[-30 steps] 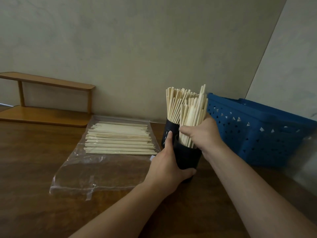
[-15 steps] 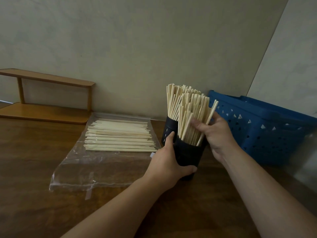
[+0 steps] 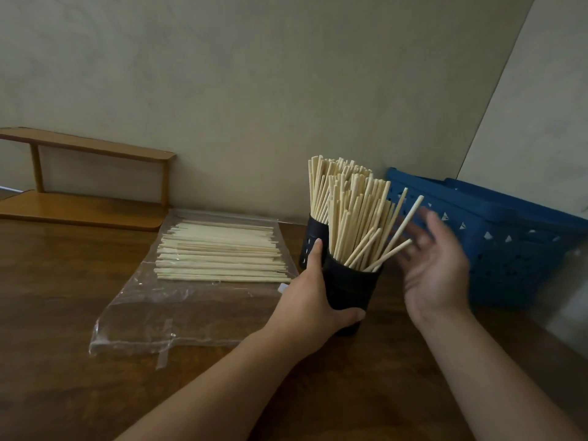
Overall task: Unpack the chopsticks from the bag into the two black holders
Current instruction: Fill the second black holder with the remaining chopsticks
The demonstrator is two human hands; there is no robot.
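Note:
Two black holders stand side by side on the wooden table. The near holder (image 3: 353, 288) is packed with pale chopsticks (image 3: 356, 224) that fan out to the right. My left hand (image 3: 313, 300) grips this holder around its left side and base. Behind it, the far holder (image 3: 313, 240) also holds upright chopsticks. My right hand (image 3: 432, 268) is blurred, palm open and fingers spread, just right of the fanned sticks, holding nothing. A clear plastic bag (image 3: 178, 307) lies flat to the left with a flat pile of chopsticks (image 3: 219, 251) in it.
A blue perforated basket (image 3: 496, 237) sits close behind my right hand against the wall. A low wooden shelf (image 3: 82, 186) stands at the back left. The brown table (image 3: 63, 393) runs toward me.
My right hand let go of the bundle in the near holder and drew back to the right with its fingers spread. The released chopsticks fanned out rightward. My left hand kept its grip on the holder.

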